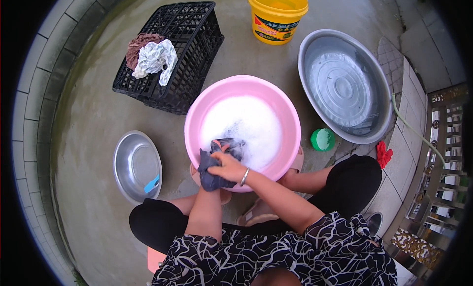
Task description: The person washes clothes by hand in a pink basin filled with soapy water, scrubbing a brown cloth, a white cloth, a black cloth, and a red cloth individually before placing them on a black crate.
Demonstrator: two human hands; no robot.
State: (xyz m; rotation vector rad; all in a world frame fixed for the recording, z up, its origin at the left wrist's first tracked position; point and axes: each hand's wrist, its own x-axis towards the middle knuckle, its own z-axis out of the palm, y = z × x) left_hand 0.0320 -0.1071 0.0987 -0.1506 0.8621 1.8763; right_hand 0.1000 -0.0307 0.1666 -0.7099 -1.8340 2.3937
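Note:
A wet, dark grey cloth with a bit of coral red hangs over the near left rim of a pink plastic basin. My right hand, a silver bangle at its wrist, grips this cloth from above. The cloth covers my left hand, and only my left forearm shows below it. Thick white suds fill much of the basin. Part of the cloth trails into the suds, where its edges blur.
A black plastic crate bears a brown cloth and a white cloth. Around stand a yellow bucket, a large grey basin of water, a green tub, and a metal bowl holding a blue brush.

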